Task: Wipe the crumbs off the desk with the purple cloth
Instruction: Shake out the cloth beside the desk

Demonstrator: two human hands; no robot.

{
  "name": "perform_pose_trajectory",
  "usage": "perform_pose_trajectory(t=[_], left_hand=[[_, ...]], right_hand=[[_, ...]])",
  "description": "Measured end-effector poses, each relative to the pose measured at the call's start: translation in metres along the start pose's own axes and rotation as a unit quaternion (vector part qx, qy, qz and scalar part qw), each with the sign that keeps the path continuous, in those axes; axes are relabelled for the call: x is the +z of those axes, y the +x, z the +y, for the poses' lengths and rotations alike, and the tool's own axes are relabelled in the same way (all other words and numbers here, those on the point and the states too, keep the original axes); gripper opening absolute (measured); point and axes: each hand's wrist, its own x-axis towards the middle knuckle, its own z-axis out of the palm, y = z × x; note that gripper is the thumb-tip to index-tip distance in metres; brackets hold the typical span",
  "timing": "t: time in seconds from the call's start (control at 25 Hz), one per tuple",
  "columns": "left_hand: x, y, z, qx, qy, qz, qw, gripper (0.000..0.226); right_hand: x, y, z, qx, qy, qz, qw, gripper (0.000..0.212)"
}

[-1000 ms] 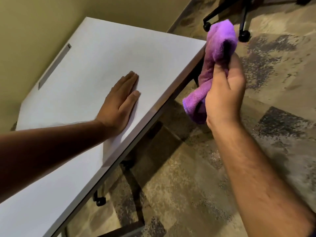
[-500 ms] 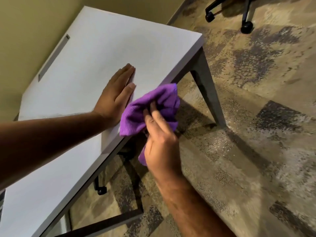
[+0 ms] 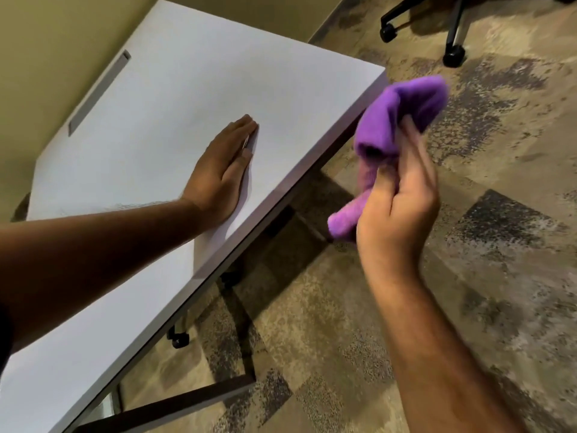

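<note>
The white desk (image 3: 193, 89) fills the left half of the view. My left hand (image 3: 221, 170) lies flat on its top near the front edge, palm down, fingers together, holding nothing. My right hand (image 3: 402, 207) is off the desk, raised over the carpet to the right of the front edge. It grips the bunched purple cloth (image 3: 396, 120), which sticks up above the fingers and hangs down on the left of the palm. I see no crumbs on the desk top.
A grey slot (image 3: 100, 89) runs along the desk's back edge by the wall. Dark desk legs and a castor (image 3: 179, 340) show under the front edge. An office chair base (image 3: 452, 42) stands on the patterned carpet at top right.
My right hand with the cloth swung from high on the right down to the desk's front edge, then back up and right, off the desk. My left hand stayed flat.
</note>
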Motion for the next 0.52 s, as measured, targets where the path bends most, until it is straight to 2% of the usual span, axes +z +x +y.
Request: perform_pose_trajectory(t=[0.08,0.2,0.28,0.32,0.4,0.44,0.52], left_hand=[[-0.001,0.001,-0.001,0.004,0.000,0.002,1.000,0.048],[-0.001,0.002,-0.003,0.006,-0.011,0.002,1.000,0.048],[0.001,0.002,-0.004,0.009,-0.022,0.007,1.000,0.048],[0.001,0.002,-0.004,0.008,-0.023,0.011,1.000,0.048],[-0.002,0.002,-0.003,-0.007,-0.021,0.015,1.000,0.051],[-0.003,0.001,-0.001,-0.021,-0.020,0.015,0.999,0.052],[-0.003,-0.002,0.003,-0.039,-0.012,0.011,0.999,0.054]], right_hand=[[0.022,0.023,-0.001,-0.041,-0.025,-0.006,0.999,0.041],[0.046,0.004,-0.003,-0.049,-0.036,-0.034,0.998,0.032],[0.046,-0.033,-0.006,-0.042,-0.034,-0.087,0.995,0.030],[0.044,-0.055,-0.005,-0.035,-0.044,-0.142,0.988,0.031],[0.034,-0.095,0.003,-0.009,-0.063,-0.252,0.966,0.034],[0.026,-0.108,0.009,0.013,-0.058,-0.271,0.961,0.036],[0.010,-0.114,0.017,0.119,-0.029,-0.225,0.967,0.036]])
